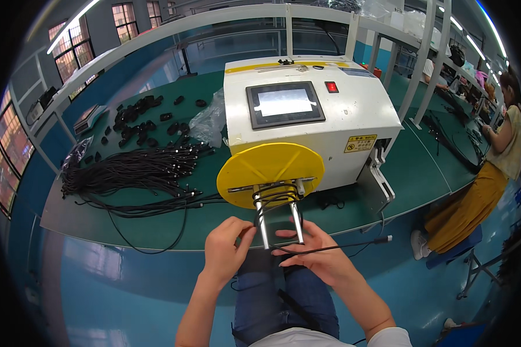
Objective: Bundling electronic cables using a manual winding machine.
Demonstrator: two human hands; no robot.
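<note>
A black cable (pixel 276 195) is wound in several loops around two silver rods (pixel 263 222) that stick out toward me from a yellow disc (pixel 270 168). By the left rod, my left hand (pixel 228 246) is closed, thumb and fingertips pinched beside the loops; what lies between them is hidden. My right hand (pixel 321 254) is at the tip of the right rod, its fingers curled around a length of the same cable. From there the cable's free end runs right to a small connector (pixel 383 239) with a light tip.
Behind the disc stands a white machine (pixel 307 139) with a screen (pixel 285 103) and red switch (pixel 331 87). A bundle of black cables (pixel 139 170), black small parts (pixel 139 115) and a clear plastic bag (pixel 209 122) lie on the green table (pixel 75 217). Another person (pixel 492 168) works at right.
</note>
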